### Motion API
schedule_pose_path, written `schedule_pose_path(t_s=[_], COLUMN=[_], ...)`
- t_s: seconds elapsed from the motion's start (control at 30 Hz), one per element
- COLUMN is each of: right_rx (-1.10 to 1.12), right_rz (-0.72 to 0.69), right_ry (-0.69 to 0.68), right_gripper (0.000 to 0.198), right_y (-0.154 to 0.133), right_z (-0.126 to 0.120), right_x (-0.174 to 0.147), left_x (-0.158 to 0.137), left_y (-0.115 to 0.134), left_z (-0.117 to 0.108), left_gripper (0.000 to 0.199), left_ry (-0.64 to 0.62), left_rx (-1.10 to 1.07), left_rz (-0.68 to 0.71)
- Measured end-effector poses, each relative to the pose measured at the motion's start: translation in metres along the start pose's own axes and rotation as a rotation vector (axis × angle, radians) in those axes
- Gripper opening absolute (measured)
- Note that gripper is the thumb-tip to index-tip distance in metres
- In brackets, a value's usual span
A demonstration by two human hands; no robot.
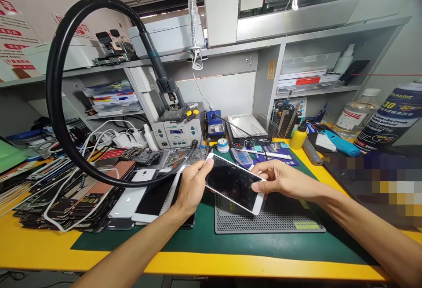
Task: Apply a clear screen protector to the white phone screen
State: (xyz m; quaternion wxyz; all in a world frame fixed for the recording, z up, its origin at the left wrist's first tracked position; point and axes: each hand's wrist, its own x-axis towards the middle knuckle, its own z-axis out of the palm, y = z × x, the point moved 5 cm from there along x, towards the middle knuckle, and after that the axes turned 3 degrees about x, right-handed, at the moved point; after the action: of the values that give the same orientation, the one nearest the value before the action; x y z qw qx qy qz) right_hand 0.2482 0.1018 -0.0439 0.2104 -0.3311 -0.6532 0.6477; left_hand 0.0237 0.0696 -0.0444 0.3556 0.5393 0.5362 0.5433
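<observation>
Between my two hands is a white-framed smartphone, its black screen facing up toward me, tilted above a perforated grey work mat. My left hand grips the phone's upper left end, thumb along the edge. At the lower right end, my right hand pinches it, thumb on the front of the glass and fingers behind. The phone's back is hidden. Left of my left hand lie a white-framed phone with a dark screen and a white phone back.
A thick black hose loops over the left side from a hot-air station. Stacked phone parts and white cables crowd the left. A yellow bottle, a clear bottle and a spray can stand at the right.
</observation>
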Motion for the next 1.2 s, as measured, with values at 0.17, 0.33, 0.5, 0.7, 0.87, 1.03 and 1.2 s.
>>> schedule_pose_path(t_s=[0.17, 0.33, 0.5, 0.7, 0.87, 1.03, 1.2], right_rx=[0.005, -0.069, -0.08, -0.043, 0.016, 0.088, 0.106], right_rz=[0.012, 0.036, 0.04, 0.049, 0.06, 0.042, 0.006], right_ry=[0.006, -0.031, -0.027, -0.03, -0.011, 0.032, 0.074], right_gripper=[0.033, 0.029, 0.027, 0.032, 0.034, 0.034, 0.034], right_y=[-0.003, -0.004, -0.005, -0.004, -0.001, 0.003, 0.002], right_z=[0.0, 0.005, 0.005, 0.001, -0.002, -0.009, -0.01], right_x=[-0.002, -0.005, -0.005, -0.002, -0.001, 0.001, 0.003], left_x=[0.0, 0.001, 0.001, 0.003, 0.004, 0.0, -0.007], left_y=[0.001, -0.003, 0.003, 0.003, -0.001, 0.012, 0.018], left_z=[0.001, 0.006, 0.003, 0.001, 0.002, 0.008, 0.014], left_gripper=[0.042, 0.036, 0.049, 0.048, 0.047, 0.049, 0.039], left_ry=[-0.046, -0.139, -0.097, -0.115, -0.201, -0.338, -0.354], left_rx=[0.018, 0.098, 0.127, 0.014, -0.258, -0.499, -0.473], left_rz=[0.02, 0.001, 0.067, 0.009, -0.186, -0.25, -0.171])
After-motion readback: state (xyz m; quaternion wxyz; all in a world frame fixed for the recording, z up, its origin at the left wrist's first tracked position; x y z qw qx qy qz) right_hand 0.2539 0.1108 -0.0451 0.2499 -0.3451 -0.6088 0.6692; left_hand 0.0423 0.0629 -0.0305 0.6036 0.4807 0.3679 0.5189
